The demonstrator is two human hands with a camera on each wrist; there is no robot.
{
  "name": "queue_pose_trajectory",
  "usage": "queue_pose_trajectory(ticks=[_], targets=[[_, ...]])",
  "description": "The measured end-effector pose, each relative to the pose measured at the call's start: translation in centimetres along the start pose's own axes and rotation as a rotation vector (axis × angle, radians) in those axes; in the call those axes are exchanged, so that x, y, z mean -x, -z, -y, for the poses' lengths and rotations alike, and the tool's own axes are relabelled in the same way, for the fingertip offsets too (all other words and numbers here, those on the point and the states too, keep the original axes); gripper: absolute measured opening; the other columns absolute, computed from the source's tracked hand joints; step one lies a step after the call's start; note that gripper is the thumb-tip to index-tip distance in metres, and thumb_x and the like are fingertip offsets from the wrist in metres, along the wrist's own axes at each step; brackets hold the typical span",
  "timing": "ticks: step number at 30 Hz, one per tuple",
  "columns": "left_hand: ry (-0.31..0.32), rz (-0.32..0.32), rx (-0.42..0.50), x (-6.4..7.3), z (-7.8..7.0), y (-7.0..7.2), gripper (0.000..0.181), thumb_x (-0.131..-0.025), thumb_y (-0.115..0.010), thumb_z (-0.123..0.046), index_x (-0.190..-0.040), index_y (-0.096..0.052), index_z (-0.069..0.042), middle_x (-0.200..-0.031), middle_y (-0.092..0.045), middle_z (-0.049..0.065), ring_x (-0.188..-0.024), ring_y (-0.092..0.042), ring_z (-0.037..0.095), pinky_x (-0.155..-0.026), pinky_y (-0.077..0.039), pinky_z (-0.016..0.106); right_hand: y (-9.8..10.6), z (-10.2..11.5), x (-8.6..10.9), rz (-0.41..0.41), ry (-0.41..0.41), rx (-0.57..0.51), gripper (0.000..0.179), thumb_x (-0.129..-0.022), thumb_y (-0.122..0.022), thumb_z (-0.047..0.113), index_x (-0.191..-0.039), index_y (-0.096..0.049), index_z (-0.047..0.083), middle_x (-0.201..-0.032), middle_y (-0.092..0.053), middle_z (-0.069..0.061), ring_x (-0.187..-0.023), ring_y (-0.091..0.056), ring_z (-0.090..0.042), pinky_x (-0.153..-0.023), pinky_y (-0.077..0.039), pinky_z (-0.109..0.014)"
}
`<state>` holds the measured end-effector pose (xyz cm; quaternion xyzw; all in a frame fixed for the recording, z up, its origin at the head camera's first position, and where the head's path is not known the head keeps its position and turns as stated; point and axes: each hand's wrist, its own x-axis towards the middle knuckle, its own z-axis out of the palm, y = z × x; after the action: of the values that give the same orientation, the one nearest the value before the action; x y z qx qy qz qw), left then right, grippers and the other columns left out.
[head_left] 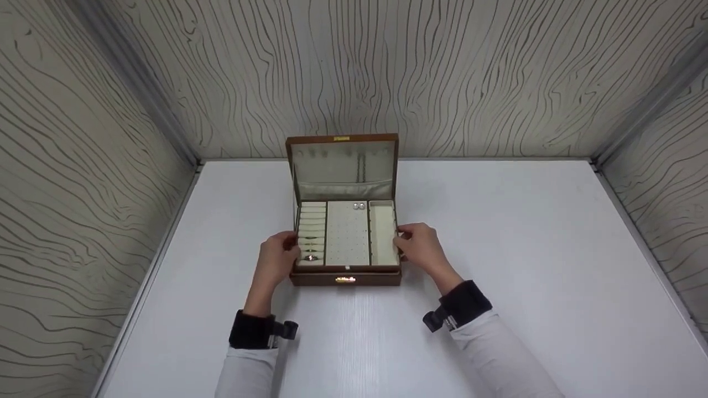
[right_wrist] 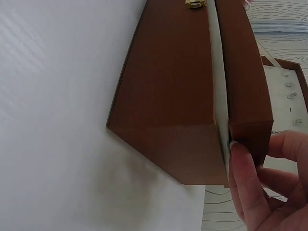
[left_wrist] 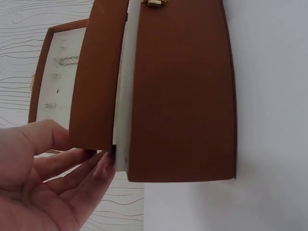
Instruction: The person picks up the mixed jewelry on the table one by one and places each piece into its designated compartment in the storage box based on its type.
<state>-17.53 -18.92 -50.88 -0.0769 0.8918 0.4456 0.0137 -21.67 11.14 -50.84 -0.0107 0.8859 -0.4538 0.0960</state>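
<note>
A brown jewelry box (head_left: 315,280) stands on the white table with its lid raised. Its upper tray (head_left: 347,237) has cream ring rolls on the left, a dotted panel in the middle and a long compartment on the right. My left hand (head_left: 275,257) grips the tray's left side, thumb above and fingertips beneath its edge in the left wrist view. On the opposite side, my right hand (head_left: 423,246) pinches the tray (right_wrist: 245,72) likewise. Both wrist views show the white inner rim of the base between tray and box. Rings (head_left: 311,257) sit in the lower rolls; two round earrings (head_left: 358,205) are on the panel.
The lid (head_left: 332,168) leans back, lined in pale cloth with small hooks and a hanging chain (head_left: 361,167). White table (head_left: 498,221) surrounds the box. Wood-grain patterned panels (head_left: 359,77) enclose the back and both sides.
</note>
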Motion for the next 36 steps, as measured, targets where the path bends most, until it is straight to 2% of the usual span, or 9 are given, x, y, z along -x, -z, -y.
queue_pose_trajectory(ticks=[5, 10, 21, 29, 36], targets=[[0.009, -0.008, -0.028, -0.2, -0.2, 0.0, 0.036, -0.088, -0.059, 0.002, -0.124, -0.062, 0.007, -0.106, -0.065, 0.014, -0.095, -0.061, 0.024, -0.076, -0.053, 0.036, -0.1, 0.0, -0.1, 0.002, 0.015, 0.059, 0.037, -0.086, -0.058, 0.004, -0.121, -0.065, -0.007, -0.085, -0.067, -0.009, -0.065, -0.063, -0.015, -0.056, -0.054, -0.028], [0.016, -0.002, -0.042, -0.2, -0.2, 0.0, 0.035, -0.087, -0.059, 0.002, -0.122, -0.063, 0.007, -0.103, -0.065, 0.014, -0.093, -0.062, 0.025, -0.07, -0.053, 0.035, -0.3, -0.1, -0.1, 0.003, 0.01, 0.066, 0.037, -0.086, -0.059, 0.004, -0.121, -0.065, -0.007, -0.081, -0.065, -0.007, -0.063, -0.06, -0.014, -0.055, -0.053, -0.027], [0.01, -0.015, -0.08, 0.3, 0.2, -0.5, 0.031, -0.086, -0.059, 0.002, -0.115, -0.067, 0.006, -0.095, -0.062, 0.01, -0.082, -0.061, 0.022, -0.061, -0.051, 0.033, -0.9, -0.4, 0.1, -0.048, 0.06, 0.16, 0.036, -0.083, -0.061, 0.007, -0.116, -0.069, -0.005, -0.076, -0.063, -0.003, -0.062, -0.052, -0.014, -0.053, -0.042, -0.026], [0.028, -0.035, -0.143, 0.3, 0.2, -1.0, 0.022, -0.085, -0.06, 0.001, -0.105, -0.07, 0.003, -0.086, -0.057, 0.008, -0.067, -0.054, 0.019, -0.052, -0.042, 0.029, -1.2, -0.4, 0.3, -0.089, 0.096, 0.226, 0.033, -0.081, -0.064, 0.006, -0.112, -0.072, -0.002, -0.073, -0.061, 0.0, -0.062, -0.05, -0.015, -0.052, -0.039, -0.027], [0.022, -0.044, -0.185, 0.4, 0.0, -1.2, 0.018, -0.083, -0.059, 0.003, -0.098, -0.07, 0.003, -0.083, -0.055, 0.007, -0.063, -0.05, 0.018, -0.049, -0.038, 0.029, -1.7, -0.7, 0.4, -0.131, 0.139, 0.25, 0.022, -0.079, -0.065, 0.002, -0.099, -0.075, 0.0, -0.07, -0.059, 0.002, -0.062, -0.051, -0.014, -0.053, -0.04, -0.028]])
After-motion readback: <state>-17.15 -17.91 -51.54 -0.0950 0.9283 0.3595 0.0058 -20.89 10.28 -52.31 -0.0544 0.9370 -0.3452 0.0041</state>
